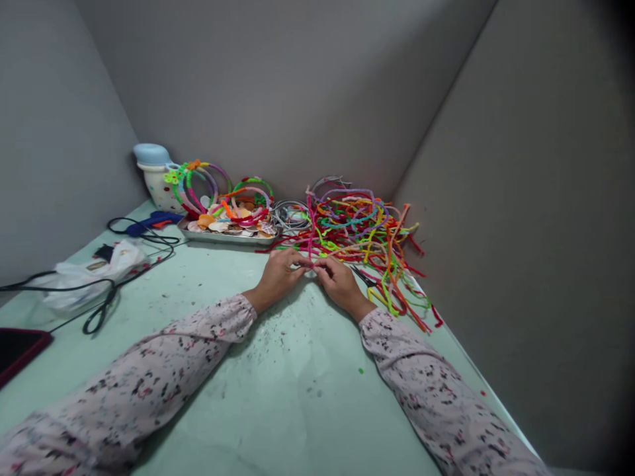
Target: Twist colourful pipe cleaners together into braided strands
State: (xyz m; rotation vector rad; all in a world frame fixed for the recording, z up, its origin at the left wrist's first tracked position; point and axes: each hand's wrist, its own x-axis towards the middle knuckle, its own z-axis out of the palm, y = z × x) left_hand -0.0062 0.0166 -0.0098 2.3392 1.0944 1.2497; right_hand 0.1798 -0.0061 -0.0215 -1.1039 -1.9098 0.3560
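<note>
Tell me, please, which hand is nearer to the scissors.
Right. The right hand is immediately beside the scissors; the left hand is farther away, on the opposite side of the right hand.

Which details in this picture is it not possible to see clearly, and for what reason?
In the head view:
- Pink strand: its lower end, hidden by the left hand and right hand.
- Red-edged object: cut off by the left picture edge.
- Metal tray: its bottom, covered by shells.
- White bag: its inside, mostly hidden by its folds.

Both hands pinch a pink fuzzy stem above the green table.
</note>
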